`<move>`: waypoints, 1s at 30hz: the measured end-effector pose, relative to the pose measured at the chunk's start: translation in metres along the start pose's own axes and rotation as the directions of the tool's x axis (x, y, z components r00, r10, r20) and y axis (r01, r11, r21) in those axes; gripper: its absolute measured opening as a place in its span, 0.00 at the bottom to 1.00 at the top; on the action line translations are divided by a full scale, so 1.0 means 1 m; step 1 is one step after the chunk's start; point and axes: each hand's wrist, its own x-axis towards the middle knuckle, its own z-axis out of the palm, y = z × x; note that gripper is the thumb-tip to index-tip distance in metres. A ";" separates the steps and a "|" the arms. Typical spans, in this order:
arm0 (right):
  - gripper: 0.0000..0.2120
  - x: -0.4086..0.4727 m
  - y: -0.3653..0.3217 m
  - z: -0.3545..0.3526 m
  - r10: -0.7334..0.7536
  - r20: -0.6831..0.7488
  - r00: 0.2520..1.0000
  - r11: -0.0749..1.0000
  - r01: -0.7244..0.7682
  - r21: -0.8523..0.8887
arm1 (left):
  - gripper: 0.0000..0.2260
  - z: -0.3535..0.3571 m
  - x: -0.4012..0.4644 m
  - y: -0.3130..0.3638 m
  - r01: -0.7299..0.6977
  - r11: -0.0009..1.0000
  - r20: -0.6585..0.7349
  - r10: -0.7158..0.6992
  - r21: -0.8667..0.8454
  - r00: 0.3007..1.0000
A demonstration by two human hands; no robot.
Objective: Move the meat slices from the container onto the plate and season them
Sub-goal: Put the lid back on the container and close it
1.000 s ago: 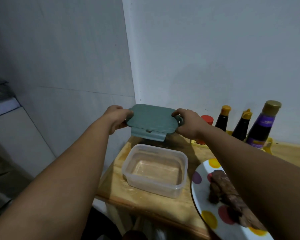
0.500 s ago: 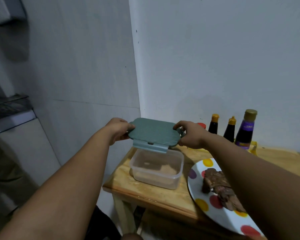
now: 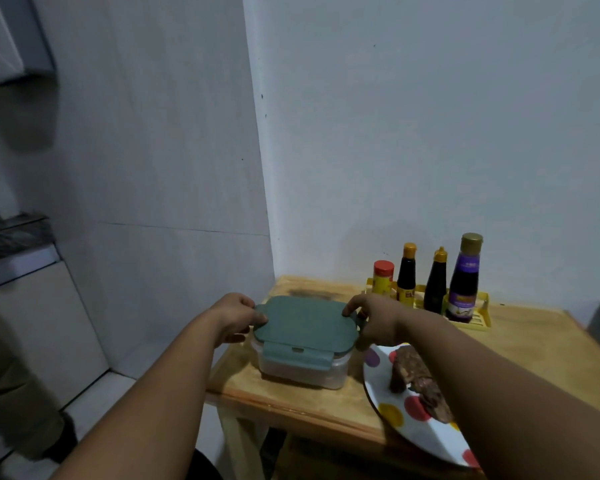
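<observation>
Matt green plastic lid (image 3: pixel 303 322) on a translucent plastic container (image 3: pixel 303 374), on a smooth wooden table (image 3: pixel 534 344)

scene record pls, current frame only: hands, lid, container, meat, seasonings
left hand: grips the left end of the lid
right hand: grips the right end of the lid
lid: green, sitting on the container
container: clear plastic, on the wooden table
meat slices: on the polka-dot plate, right of the container
seasonings: four bottles in a yellow rack by the wall
</observation>
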 end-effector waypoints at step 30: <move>0.34 -0.006 0.006 0.013 0.000 0.019 1.000 0.997 -0.001 0.075 | 0.13 0.008 -0.003 0.019 0.045 0.901 -0.026 -0.037 0.432 0.999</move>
